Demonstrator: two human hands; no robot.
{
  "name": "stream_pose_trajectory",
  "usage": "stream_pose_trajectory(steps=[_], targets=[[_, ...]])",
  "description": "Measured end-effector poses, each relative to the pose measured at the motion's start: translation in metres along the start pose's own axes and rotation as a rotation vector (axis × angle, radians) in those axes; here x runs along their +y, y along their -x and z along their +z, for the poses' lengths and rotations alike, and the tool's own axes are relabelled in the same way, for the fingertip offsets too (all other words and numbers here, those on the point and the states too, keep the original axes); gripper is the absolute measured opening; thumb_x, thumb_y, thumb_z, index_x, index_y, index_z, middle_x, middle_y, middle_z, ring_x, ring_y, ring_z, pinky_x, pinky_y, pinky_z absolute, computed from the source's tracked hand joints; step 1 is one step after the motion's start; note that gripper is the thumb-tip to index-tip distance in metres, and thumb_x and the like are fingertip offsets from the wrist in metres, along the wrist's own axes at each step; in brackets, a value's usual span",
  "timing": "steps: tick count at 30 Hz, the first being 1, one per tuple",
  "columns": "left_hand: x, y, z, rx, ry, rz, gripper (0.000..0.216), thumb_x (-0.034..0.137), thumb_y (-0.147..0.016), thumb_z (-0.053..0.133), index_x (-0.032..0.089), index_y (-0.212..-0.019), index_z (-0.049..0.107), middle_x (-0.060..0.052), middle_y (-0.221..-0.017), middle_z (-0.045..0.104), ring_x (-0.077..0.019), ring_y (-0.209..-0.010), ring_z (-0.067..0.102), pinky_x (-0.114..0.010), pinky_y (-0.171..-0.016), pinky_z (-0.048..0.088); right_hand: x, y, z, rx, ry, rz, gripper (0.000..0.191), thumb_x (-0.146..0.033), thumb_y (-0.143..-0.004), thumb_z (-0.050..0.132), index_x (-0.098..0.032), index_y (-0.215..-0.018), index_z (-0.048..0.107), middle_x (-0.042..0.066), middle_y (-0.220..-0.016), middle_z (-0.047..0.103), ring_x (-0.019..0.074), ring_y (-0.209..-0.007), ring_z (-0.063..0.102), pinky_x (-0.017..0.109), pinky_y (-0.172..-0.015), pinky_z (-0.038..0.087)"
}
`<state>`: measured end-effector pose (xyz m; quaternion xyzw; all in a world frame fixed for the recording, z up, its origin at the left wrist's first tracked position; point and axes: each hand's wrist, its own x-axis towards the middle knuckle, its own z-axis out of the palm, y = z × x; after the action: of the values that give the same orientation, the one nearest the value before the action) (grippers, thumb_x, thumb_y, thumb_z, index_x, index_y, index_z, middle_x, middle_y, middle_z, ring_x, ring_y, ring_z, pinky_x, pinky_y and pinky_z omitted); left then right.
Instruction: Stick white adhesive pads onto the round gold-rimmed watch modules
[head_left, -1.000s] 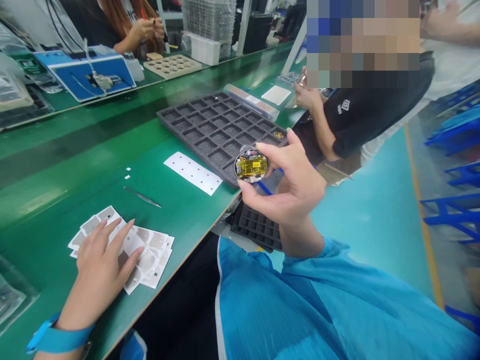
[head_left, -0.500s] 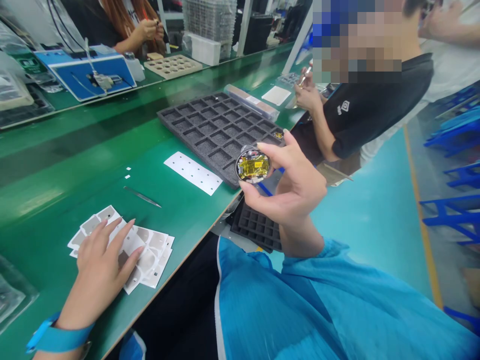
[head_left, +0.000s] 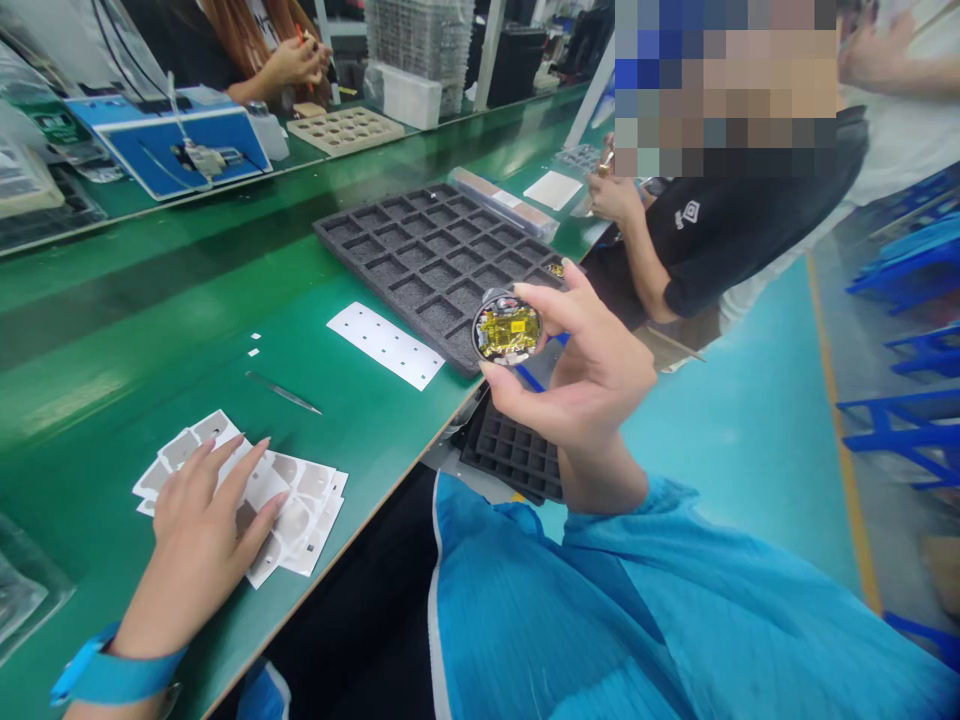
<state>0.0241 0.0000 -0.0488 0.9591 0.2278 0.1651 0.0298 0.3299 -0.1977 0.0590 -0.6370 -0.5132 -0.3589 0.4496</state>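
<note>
Between thumb and fingers, my right hand [head_left: 589, 370] holds up a round smartwatch-like module [head_left: 508, 330] by its dark rim. Its inner side faces me, with yellow tape over electronic parts. My left hand [head_left: 206, 520] lies with fingers spread on overlapping white sticker sheets [head_left: 311, 490], covering part of them. Beyond those sheets, metal tweezers [head_left: 285, 392] rest on the green bench [head_left: 187, 330] beside two tiny white pieces [head_left: 254, 352]. A white sheet with small dark squares [head_left: 386, 346] lies next to the black foam tray [head_left: 405, 262], behind the held module.
One tray pocket holds a similar yellow-taped part [head_left: 556, 270]. More black trays [head_left: 510, 455] sit below the bench edge. A co-worker in a black shirt [head_left: 750, 220] sits at the right; another person's hands [head_left: 300, 62] work across the bench, near a blue device [head_left: 184, 150].
Both my hands stay almost still, and the module remains in my right hand. Across the bench, the other person's hands have shifted slightly, and an orange-red item now shows at them.
</note>
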Motion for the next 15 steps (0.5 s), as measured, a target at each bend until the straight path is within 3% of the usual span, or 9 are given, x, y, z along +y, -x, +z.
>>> stream_pose_trajectory(steps=[3, 6, 8, 10, 12, 15], targets=[[-0.004, 0.002, 0.002, -0.016, 0.000, -0.001, 0.068, 0.036, -0.096, 0.051, 0.034, -0.158, 0.023, -0.017, -0.148, 0.045, -0.0469, -0.147, 0.032, -0.070, -0.114, 0.036, 0.000, 0.000, 0.001, -0.001, 0.022, -0.032, 0.039, -0.043, -0.083, 0.060, -0.023, -0.116, 0.065, -0.002, -0.074, 0.057, 0.0201, -0.072, 0.063, 0.065, -0.109, 0.047], [-0.008, 0.004, 0.004, -0.026, -0.015, -0.006, 0.062, 0.037, -0.097, 0.050, 0.027, -0.155, 0.031, -0.021, -0.147, 0.046, -0.0473, -0.147, 0.033, -0.069, -0.114, 0.036, 0.033, 0.001, -0.002, 0.022, 0.032, -0.071, 0.040, -0.042, -0.080, 0.068, -0.022, -0.114, 0.069, -0.003, -0.074, 0.061, 0.0204, -0.071, 0.066, 0.064, -0.107, 0.049], [-0.010, 0.005, 0.005, -0.037, -0.004, -0.022, 0.058, 0.039, -0.097, 0.048, 0.021, -0.152, 0.038, -0.023, -0.148, 0.045, -0.0474, -0.147, 0.032, -0.069, -0.114, 0.036, 0.079, 0.001, -0.008, 0.083, 0.080, -0.046, 0.042, -0.042, -0.076, 0.073, -0.019, -0.111, 0.073, -0.002, -0.073, 0.063, 0.0212, -0.071, 0.068, 0.058, -0.099, 0.055], [-0.009, 0.005, 0.006, -0.067, 0.011, -0.047, 0.057, 0.041, -0.097, 0.046, 0.018, -0.149, 0.044, -0.023, -0.149, 0.045, -0.0470, -0.148, 0.030, -0.069, -0.115, 0.034, 0.140, 0.000, -0.017, 0.194, 0.102, 0.071, 0.047, -0.045, -0.071, 0.075, -0.012, -0.104, 0.077, -0.001, -0.067, 0.064, 0.0191, -0.065, 0.069, 0.036, -0.078, 0.061], [-0.006, 0.004, 0.008, -0.106, 0.019, -0.090, 0.057, 0.044, -0.098, 0.043, 0.016, -0.148, 0.046, -0.022, -0.152, 0.043, -0.0465, -0.150, 0.027, -0.069, -0.116, 0.030, 0.199, -0.003, -0.022, 0.147, 0.090, 0.314, 0.039, -0.038, -0.068, 0.077, -0.009, -0.094, 0.080, -0.003, -0.054, 0.062, 0.0110, -0.050, 0.064, 0.015, -0.055, 0.049], [0.006, 0.000, 0.011, -0.157, 0.018, -0.175, 0.060, 0.047, -0.098, 0.042, 0.014, -0.148, 0.047, -0.022, -0.157, 0.040, -0.0474, -0.150, 0.026, -0.071, -0.116, 0.028, 0.255, -0.010, -0.014, -0.187, -0.001, 0.442, 0.020, -0.032, -0.064, 0.079, -0.012, -0.068, 0.077, -0.004, -0.041, 0.055, 0.0052, -0.030, 0.049, 0.013, -0.034, 0.030]])
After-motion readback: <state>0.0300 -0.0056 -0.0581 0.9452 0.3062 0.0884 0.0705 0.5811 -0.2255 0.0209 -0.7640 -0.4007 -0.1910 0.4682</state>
